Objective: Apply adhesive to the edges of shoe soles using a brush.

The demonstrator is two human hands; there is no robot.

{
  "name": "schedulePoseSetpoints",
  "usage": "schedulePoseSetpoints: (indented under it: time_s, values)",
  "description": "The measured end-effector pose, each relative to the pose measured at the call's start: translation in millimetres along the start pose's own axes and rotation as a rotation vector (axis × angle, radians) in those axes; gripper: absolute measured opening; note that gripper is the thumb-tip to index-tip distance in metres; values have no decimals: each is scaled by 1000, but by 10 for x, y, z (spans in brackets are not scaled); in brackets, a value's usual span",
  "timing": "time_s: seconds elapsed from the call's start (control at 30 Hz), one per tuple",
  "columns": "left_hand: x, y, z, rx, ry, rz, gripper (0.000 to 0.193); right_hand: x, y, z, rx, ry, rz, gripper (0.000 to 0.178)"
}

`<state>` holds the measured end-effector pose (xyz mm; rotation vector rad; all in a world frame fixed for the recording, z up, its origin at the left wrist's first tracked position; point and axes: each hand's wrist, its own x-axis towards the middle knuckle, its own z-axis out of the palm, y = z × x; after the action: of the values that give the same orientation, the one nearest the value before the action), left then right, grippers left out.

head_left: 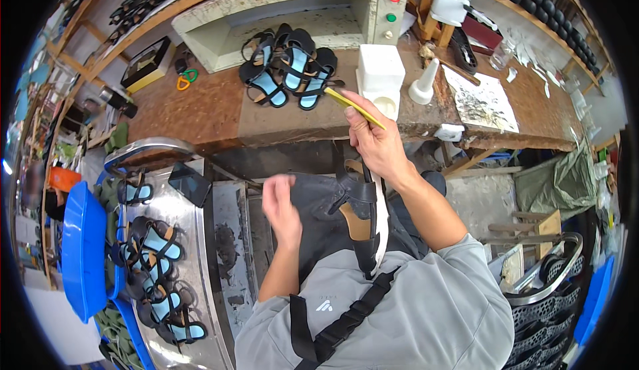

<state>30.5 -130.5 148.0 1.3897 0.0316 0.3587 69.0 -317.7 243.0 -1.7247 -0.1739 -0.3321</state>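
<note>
In my right hand [381, 140], a thin flat yellow stick [343, 100] is pinched between thumb and fingers, slanting up to the left. Just below that hand a black-strapped sandal [359, 193] with a tan insole and a white sole edge stands over my lap; whether the same hand also grips it is hidden. My left hand [282, 209], a little blurred, is raised to the left of the sandal and apart from it. Its fingers look loosely parted, with nothing seen in them. Dark cloth [309, 200] covers my lap.
Finished-looking sandals [293, 67] with blue insoles sit on the bench before a box-like machine [219, 37]. A white container [381, 64] and a white nozzle bottle [424, 84] stand to their right. More sandals [160, 250] lie on a metal cart at left, beside a blue basin [83, 250].
</note>
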Motion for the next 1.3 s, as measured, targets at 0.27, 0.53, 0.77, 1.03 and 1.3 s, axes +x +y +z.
schedulePoseSetpoints:
  time_s: [0.27,0.53,0.77,1.03,1.3]
  values:
    - [-249,174,610,-63,-912,-419,40,28,51,-21,-109,105,-6,33]
    - [-254,90,842,-586,-717,-914,40,166,294,-95,-14,153,52,34]
    - [-189,-17,921,-572,-431,-938,49,293,482,-31,-5,160,21,37]
    - [259,-59,852,-336,-325,-792,53,515,897,-572,183,297,89,30]
    - [769,-264,799,-402,-127,-802,48,446,1293,-1225,39,228,347,17]
